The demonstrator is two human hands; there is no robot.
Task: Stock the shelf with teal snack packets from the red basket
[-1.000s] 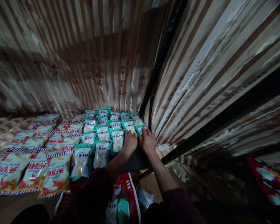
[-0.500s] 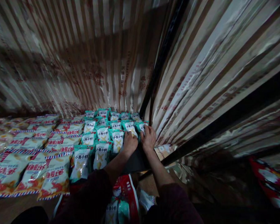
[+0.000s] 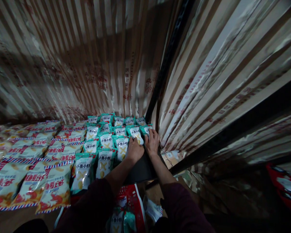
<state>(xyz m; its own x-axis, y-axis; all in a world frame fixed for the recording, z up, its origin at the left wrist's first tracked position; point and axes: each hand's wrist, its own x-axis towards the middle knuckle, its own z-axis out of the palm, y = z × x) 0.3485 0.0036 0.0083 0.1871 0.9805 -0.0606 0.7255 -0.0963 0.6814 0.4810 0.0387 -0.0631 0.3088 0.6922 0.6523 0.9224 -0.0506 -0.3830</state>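
Note:
Green-and-white snack bags stand in rows on a dark shelf [image 3: 140, 168]. My left hand [image 3: 135, 151] has its fingers closed at the lower edge of one snack bag [image 3: 135, 132], whose printed front faces me. Beside it, my right hand [image 3: 152, 142] curls its fingers over the end bag [image 3: 145, 130] of the same row, covering much of it. Left of my left hand a further green bag [image 3: 122, 147] leans back in its row. My fingertips are partly hidden by my own hands.
To the left lie rows of larger cream-and-red snack bags [image 3: 54, 184]. Below the shelf sits a red package [image 3: 135, 197] with more green bags [image 3: 129, 221] in it. A black post [image 3: 157, 87] rises at the back corner, before striped wrapped sheeting [image 3: 106, 64]. A dark bar [image 3: 223, 132] slants along the right.
Both hands stay at the same two bags. My right hand has shifted very slightly left, and the view has tilted a little.

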